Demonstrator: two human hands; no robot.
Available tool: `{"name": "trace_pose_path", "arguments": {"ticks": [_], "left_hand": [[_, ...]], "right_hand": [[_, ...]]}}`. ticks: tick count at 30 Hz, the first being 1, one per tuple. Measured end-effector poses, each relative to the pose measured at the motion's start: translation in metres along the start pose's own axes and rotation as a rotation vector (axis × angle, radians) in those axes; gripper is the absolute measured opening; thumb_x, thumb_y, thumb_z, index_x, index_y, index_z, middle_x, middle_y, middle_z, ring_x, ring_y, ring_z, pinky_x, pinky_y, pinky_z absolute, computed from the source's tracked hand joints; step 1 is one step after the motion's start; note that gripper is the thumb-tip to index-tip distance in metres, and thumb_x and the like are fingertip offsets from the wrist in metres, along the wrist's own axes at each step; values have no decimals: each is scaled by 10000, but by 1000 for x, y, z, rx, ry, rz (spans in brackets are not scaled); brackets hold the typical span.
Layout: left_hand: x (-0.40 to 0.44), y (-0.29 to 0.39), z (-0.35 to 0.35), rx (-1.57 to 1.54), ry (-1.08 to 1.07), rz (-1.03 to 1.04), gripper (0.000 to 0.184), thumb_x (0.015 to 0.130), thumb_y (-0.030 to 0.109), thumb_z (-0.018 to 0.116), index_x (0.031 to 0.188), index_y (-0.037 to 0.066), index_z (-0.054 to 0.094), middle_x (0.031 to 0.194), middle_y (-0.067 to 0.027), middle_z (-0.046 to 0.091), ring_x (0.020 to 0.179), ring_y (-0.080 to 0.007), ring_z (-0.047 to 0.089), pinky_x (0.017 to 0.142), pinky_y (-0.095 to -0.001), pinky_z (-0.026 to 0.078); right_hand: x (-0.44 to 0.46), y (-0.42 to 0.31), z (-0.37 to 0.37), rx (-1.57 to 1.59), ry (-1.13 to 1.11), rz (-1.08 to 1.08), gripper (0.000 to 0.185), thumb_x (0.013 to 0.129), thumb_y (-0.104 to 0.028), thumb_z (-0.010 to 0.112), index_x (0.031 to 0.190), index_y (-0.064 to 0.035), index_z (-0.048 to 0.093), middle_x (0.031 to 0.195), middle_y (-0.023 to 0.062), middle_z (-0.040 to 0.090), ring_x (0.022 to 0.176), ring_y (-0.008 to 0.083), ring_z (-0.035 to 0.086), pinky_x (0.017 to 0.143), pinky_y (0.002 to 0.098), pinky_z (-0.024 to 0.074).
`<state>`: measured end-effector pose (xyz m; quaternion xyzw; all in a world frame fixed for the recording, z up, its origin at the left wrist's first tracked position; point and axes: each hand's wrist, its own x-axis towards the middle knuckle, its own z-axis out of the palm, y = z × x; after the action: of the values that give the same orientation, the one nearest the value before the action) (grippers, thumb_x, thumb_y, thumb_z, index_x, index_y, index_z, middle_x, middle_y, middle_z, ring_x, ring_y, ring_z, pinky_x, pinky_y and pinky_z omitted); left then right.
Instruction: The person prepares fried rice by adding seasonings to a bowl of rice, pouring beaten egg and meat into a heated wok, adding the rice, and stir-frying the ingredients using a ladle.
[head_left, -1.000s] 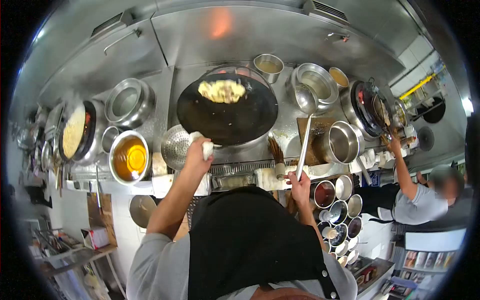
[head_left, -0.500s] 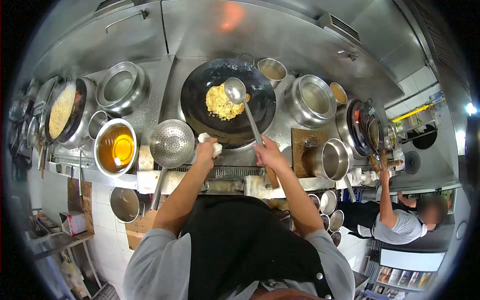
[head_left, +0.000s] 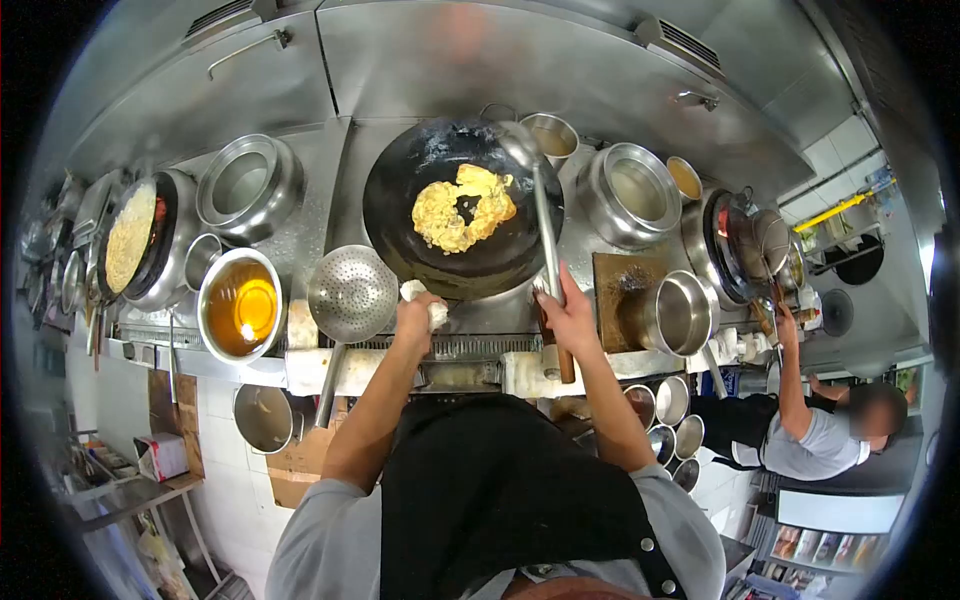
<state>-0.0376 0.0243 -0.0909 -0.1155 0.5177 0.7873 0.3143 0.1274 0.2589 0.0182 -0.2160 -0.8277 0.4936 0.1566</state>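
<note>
"Black wok (head_left: 392,222), white cloth (head_left: 437,316): why is the cloth bunched in the left hand (head_left: 416,322)?"

"Against the heat, most likely. That hand is closed around the wad right at the wok's near rim; whether it also grips a handle there cannot be told."

"And the right hand (head_left: 568,314)?"

"Wrapped around the shaft of a long ladle (head_left: 549,230), close to its wooden end (a sensible spot, well back from the hot metal). The ladle's bowl is blurred by the wok's far right edge, so whether the two touch is unclear."

"Where does that leave the scrambled egg (head_left: 445,222)?"

"In the middle of the wok, curled into a rough ring around a dark gap, apart from the ladle."

"Why keep the perforated skimmer (head_left: 352,293) so near?"

"It lies just left of the left hand, its handle reaching over the counter edge toward the person's body, presumably so that it can be grabbed without stretching across the wok."
</note>
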Motion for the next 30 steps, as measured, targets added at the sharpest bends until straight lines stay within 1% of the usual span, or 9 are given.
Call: {"name": "trace_pose_path", "arguments": {"ticks": [1, 3, 6, 7, 9, 12, 15, 23, 30], "left_hand": [[-7, 0, -1, -4, -9, -6, 165, 838, 90, 661, 964, 12, 588, 792, -105, 648, 606, -223, 628, 447, -368, 449], [-32, 19, 8, 10, 27, -52, 142, 834, 100, 661, 929, 18, 595, 776, -99, 649, 581, -214, 617, 427, -358, 433], [-35, 20, 9, -28, 21, -53, 142, 830, 149, 683, 890, 45, 606, 758, -80, 645, 561, -200, 607, 408, -337, 413], [-32, 21, 7, -26, 14, -63, 142, 830, 149, 683, 890, 45, 606, 758, -80, 645, 561, -200, 607, 408, -337, 413], [-17, 18, 8, 14, 11, -122, 171, 824, 217, 705, 869, 78, 617, 751, -56, 646, 586, -184, 614, 430, -335, 419], [-10, 30, 18, 96, 35, -197, 200, 823, 264, 716, 910, 104, 633, 778, -40, 662, 629, -181, 627, 477, -345, 440], [1, 25, 15, 147, 6, -258, 186, 841, 245, 699, 949, 106, 639, 806, -47, 678, 633, -204, 634, 507, -378, 466], [-75, -24, -36, 130, -62, -189, 116, 922, 211, 631, 920, 96, 644, 793, -51, 650, 637, -213, 625, 500, -383, 469], [-186, -89, -89, 259, -177, -371, 171, 944, 234, 650, 1035, 94, 613, 835, -49, 659, 663, -220, 651, 486, -371, 481]], "right_hand": [[-19, 14, -2, -9, 6, 3, 722, 955, -58, 632, 1605, -96, 319, 981, 8, 646, 705, 83, 551, 578, 247, 505], [-53, 25, -4, 108, 150, -50, 699, 968, -38, 634, 1581, 19, 303, 1383, 136, 599, 1181, 170, 577, 1002, 259, 444], [-98, 35, -10, 228, 300, 202, 690, 958, -13, 629, 1573, 21, 317, 1384, 185, 616, 1142, 184, 594, 991, 301, 467], [-109, 44, -16, -35, 320, 262, 710, 933, -43, 655, 1566, 7, 339, 1275, 259, 663, 1068, 215, 648, 946, 336, 502], [-132, 115, -27, -434, 363, 14, 760, 899, -124, 682, 1578, -57, 348, 949, 174, 704, 687, 250, 646, 654, 404, 547], [-169, 130, -26, -682, 200, 337, 788, 849, -192, 701, 1556, -64, 378, 896, 284, 696, 758, 446, 685, 737, 520, 541], [-189, 154, -10, -726, 225, 377, 750, 817, -215, 704, 1517, -105, 457, 904, 296, 697, 841, 483, 680, 755, 539, 542], [-206, 93, 15, -624, 495, 191, 376, 866, -167, 707, 1228, -77, 667, 1206, 193, 638, 1058, 408, 645, 860, 480, 556], [-312, 49, 70, -390, 402, 30, 305, 915, -176, 688, 1186, -36, 697, 1124, 180, 679, 1012, 356, 681, 869, 434, 563]]}}
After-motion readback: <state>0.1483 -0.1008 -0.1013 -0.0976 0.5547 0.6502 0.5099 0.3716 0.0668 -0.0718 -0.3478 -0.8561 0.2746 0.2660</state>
